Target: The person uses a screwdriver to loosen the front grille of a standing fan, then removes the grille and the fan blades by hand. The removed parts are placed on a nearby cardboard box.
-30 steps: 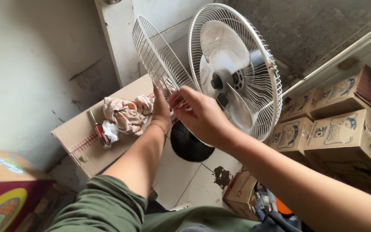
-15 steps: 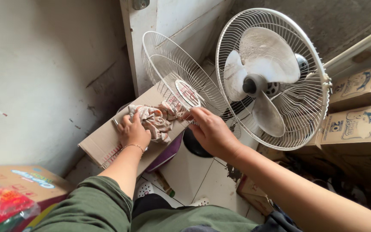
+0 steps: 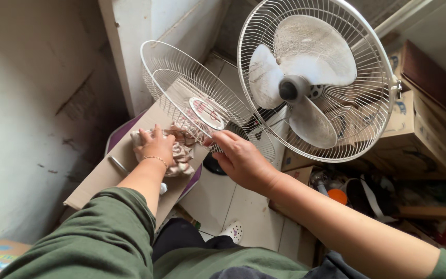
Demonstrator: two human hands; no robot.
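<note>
At centre frame, the right hand (image 3: pixel 241 160) pinches the rim of a detached wire fan guard (image 3: pixel 197 106), tilting it steady, while the left hand (image 3: pixel 156 150) closes on a crumpled rag (image 3: pixel 181 154) pressed against its lower grille atop a cardboard box (image 3: pixel 104 178).

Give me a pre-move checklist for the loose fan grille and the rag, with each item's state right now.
1. Right hand grips the detached front grille at its lower rim: ok.
2. Left hand is on the rag: ok.
3. Rag rests on the cardboard: ok.
4. Fan blades at rest: ok, they look sharp, not blurred.
5. Rear grille fixed on the fan: cannot tell.
6. Fan unplugged: cannot tell, no plug in view.
</note>
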